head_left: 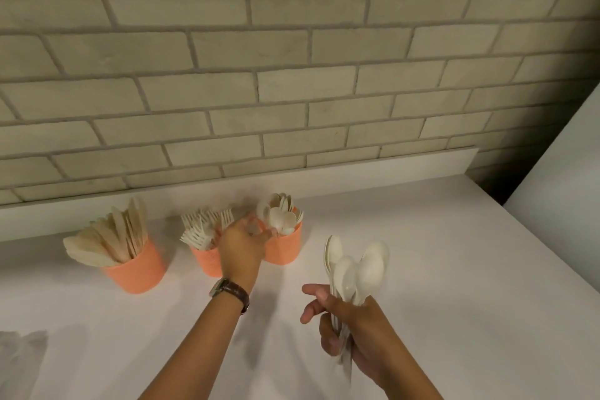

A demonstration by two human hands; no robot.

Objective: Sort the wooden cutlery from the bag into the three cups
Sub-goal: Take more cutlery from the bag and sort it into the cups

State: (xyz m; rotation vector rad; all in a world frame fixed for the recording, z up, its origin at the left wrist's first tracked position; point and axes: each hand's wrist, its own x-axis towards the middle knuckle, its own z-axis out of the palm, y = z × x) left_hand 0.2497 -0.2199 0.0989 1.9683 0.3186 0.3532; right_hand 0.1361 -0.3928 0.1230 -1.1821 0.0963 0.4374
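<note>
Gripping spoons (357,266): right hand (354,331) | left hand (242,248) at spoon cup (285,250), grasp unclear

White counter (422,253), brick wall (292,75) behind. Three orange cups in row near wall: knife cup (134,273) left, fork cup (206,261) middle, spoon cup (285,248) right. Fork and spoon cups just beside each other. Left hand (242,245), watch (230,292) on wrist, at spoon cup rim; fingers blurred, grip unclear. Right hand (350,325) grips spoon bundle (354,266) by handles, bowls up, apart from cups.
</note>
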